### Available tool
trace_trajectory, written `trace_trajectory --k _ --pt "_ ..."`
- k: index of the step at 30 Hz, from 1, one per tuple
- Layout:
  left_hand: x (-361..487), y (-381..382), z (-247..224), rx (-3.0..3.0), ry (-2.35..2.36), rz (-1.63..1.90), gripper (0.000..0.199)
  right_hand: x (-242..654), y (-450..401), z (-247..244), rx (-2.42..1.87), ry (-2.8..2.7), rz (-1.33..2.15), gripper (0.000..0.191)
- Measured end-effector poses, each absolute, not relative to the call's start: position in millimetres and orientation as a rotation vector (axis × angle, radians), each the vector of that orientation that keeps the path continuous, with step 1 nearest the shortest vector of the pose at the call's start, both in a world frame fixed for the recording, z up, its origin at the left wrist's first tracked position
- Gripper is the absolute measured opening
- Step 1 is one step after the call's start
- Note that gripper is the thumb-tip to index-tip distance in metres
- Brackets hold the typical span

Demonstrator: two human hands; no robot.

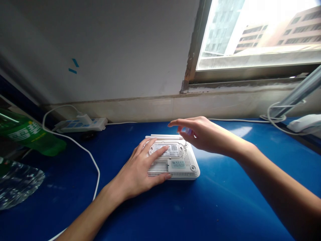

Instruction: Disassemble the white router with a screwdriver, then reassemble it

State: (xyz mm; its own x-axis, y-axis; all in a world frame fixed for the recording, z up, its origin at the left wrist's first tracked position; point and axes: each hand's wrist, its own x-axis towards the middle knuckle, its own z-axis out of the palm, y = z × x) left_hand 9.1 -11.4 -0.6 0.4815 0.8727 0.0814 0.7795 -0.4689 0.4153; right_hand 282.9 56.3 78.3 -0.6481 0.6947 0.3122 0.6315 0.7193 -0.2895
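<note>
A white router (189, 164) lies underside up on the blue table, with vent holes, a label and round corner recesses showing. Its white antennas (164, 137) are folded along the far edge. My left hand (147, 164) rests on the router's left part, fingers spread across the label and thumb by the near edge. Over the far right corner, my right hand (198, 132) is closed around a small screwdriver (188, 131) with a translucent purplish handle. The screwdriver's thin shaft points down at the corner recess; whether its tip touches a screw is too small to tell.
A green bottle (32, 134) and a clear plastic bottle (20, 182) lie at the left. Behind them is a power strip (82, 124) with a white plug; its white cable (94, 164) runs toward me. A metal pole (297, 92) and white cable stand at the right, below the window.
</note>
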Motion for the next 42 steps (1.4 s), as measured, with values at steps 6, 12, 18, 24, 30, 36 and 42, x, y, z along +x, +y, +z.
trace_trajectory --k 6,12,18,24,30,36,42 --pt "10 -12 1 2.416 1.389 0.384 0.081 286 56 77 -1.012 -2.569 0.209 0.053" --pt "9 -12 1 2.408 1.391 0.391 0.082 288 61 74 -1.126 -2.558 0.183 0.054" --pt "9 -13 0 2.410 1.399 0.393 0.082 297 61 79 -1.062 -2.536 0.311 0.063" --pt "9 -13 1 2.415 1.415 0.353 0.081 306 61 94 -1.014 -2.458 0.252 0.060" --pt "9 -12 2 2.414 1.413 0.358 0.081 307 61 95 -1.011 -2.454 0.275 0.062" --pt "8 -10 -2 2.437 1.399 0.373 0.080 293 62 79 -1.092 -2.552 0.329 0.057" --pt "9 -10 0 2.439 1.401 0.376 0.080 295 61 81 -1.054 -2.550 0.309 0.059"
